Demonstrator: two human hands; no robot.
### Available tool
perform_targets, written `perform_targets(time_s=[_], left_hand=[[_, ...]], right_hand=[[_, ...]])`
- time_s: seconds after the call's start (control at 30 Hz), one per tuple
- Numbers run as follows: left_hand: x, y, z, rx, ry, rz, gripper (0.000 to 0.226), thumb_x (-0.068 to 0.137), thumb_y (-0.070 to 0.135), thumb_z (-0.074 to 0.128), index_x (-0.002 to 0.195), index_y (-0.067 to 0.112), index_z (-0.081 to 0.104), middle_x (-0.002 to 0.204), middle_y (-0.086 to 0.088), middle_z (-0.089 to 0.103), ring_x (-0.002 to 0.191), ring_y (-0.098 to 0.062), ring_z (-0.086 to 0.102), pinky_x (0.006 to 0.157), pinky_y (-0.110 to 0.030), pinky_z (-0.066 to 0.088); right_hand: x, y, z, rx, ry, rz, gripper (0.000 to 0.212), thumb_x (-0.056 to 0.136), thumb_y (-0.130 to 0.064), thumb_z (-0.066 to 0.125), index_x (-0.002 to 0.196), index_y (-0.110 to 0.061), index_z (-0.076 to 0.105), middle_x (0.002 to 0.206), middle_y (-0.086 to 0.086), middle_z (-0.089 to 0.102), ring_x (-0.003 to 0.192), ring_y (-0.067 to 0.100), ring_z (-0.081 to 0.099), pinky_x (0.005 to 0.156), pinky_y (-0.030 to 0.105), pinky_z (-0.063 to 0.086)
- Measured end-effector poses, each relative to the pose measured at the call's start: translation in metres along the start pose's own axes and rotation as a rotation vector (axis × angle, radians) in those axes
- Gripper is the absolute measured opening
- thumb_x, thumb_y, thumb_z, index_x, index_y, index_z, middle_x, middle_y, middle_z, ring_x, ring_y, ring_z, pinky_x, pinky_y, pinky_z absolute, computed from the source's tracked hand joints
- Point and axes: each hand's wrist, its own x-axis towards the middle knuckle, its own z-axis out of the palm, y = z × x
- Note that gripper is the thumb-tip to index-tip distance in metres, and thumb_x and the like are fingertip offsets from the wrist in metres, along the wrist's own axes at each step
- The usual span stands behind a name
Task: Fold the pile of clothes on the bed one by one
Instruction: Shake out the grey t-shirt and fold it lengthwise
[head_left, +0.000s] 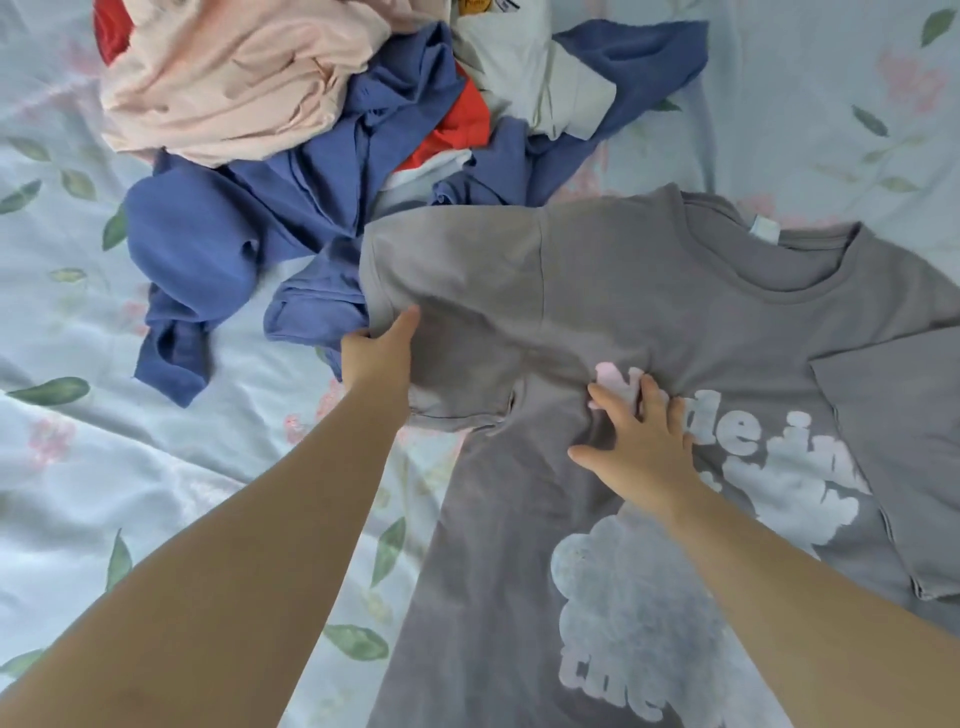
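Grey T-shirt (649, 291), pale lettering (748, 434) "de in", under right hand (641, 441).

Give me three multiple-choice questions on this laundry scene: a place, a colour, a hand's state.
1. Where is the pile relative to the grey T-shirt? A) beyond it B) on it C) in a basket
2. The pile's top garment is? A) green B) pale pink C) black
3. The right hand is? A) gripping the collar B) hanging free C) pressing flat on the print
1 A: heap lies past the shirt. 2 B: pink cloth crowns it. 3 C: fingers spread on lettering.
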Motion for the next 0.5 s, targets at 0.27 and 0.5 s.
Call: perform_targets(time_s=[0.27,0.5], left_hand=[[-0.037,0.009,-0.002,0.319,0.105,0.432,0.020,0.092,0.028,0.053,0.085,0.011,0.045,0.067,0.004,0.043,0.070,-0.021,0.042,0.059,-0.030,0.034],[-0.108,0.036,0.074,0.701,-0.481,0.904,0.051,0.101,0.026,0.038,0.147,0.039,0.023,0.105,-0.009,0.064,0.088,-0.029,0.059,0.078,-0.039,0.050]], right_hand=[[-0.003,0.004,-0.006,0.079,-0.053,-0.029,0.066,0.081,-0.044,0.062,0.137,-0.050,0.029,0.158,-0.005,-0.010,0.143,0.033,-0.014,0.116,0.050,0.002],[-0.017,0.034,-0.034,0.885,0.123,-0.080,0.049,0.094,-0.021,0.055,0.134,-0.042,0.038,0.115,-0.016,0.046,0.111,-0.001,0.043,0.094,0.020,0.029]])
